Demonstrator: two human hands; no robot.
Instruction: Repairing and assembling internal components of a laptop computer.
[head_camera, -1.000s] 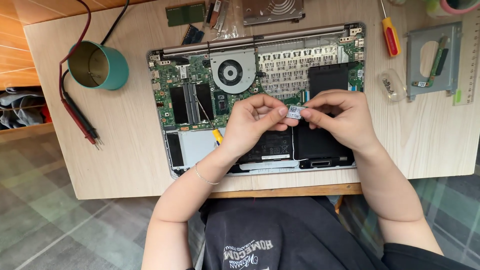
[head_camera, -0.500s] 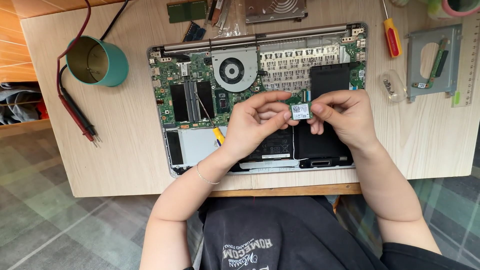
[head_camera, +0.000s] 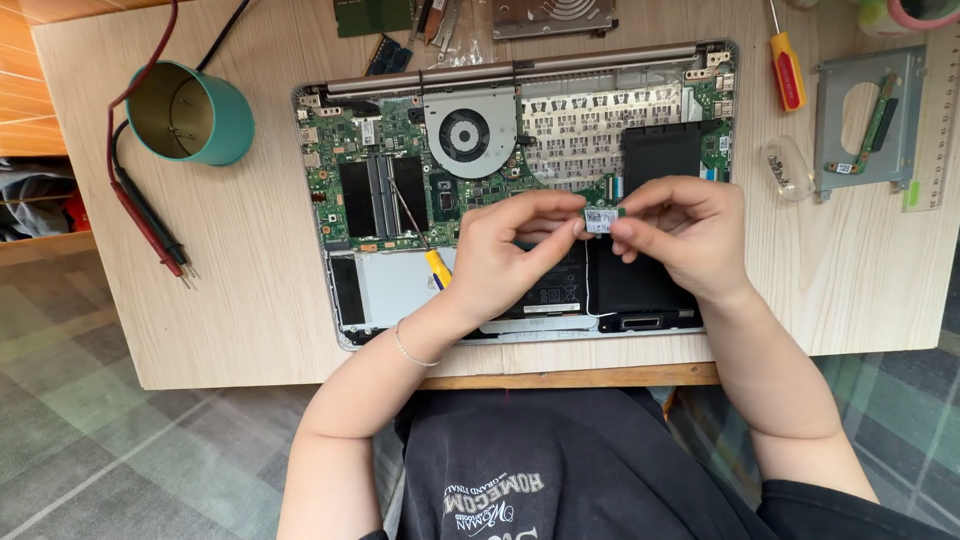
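Hands, two. The left hand (head_camera: 510, 250) and right hand (head_camera: 680, 235) are held together above the open laptop (head_camera: 520, 190), over its lower right part. One small card (head_camera: 601, 220), white-labelled with a green edge, is pinched between the fingertips of both hands; each hand is closed on an end of it. One thin white wire (head_camera: 588, 285) is seen hanging below the card toward the laptop's front edge.

Laptop, one, bottom cover off, laid on the wooden table (head_camera: 250, 300). One round fan (head_camera: 467, 132) is seen near the hinge, one green board (head_camera: 340, 160) beside it to the left, one black battery (head_camera: 640, 290) partly hidden under the hands. One screwdriver with a yellow handle (head_camera: 438, 268) is laid on the laptop, its handle touching the left hand.

Table items:
- Cup (head_camera: 190, 112), one, teal, at far left.
- Probes (head_camera: 150, 225), two, one red and one black, laid side by side below the cup, leads running up past it.
- Screwdriver, second (head_camera: 787, 68), red and yellow, right of the hinge.
- Bracket (head_camera: 868, 122), one, grey metal, at far right, one narrow green strip resting on it.
- Clear capsule (head_camera: 788, 168), one, between laptop and bracket.
- Ruler (head_camera: 940, 130), one, at the right edge.

Loose parts are seen beyond the hinge; their count cannot be told.
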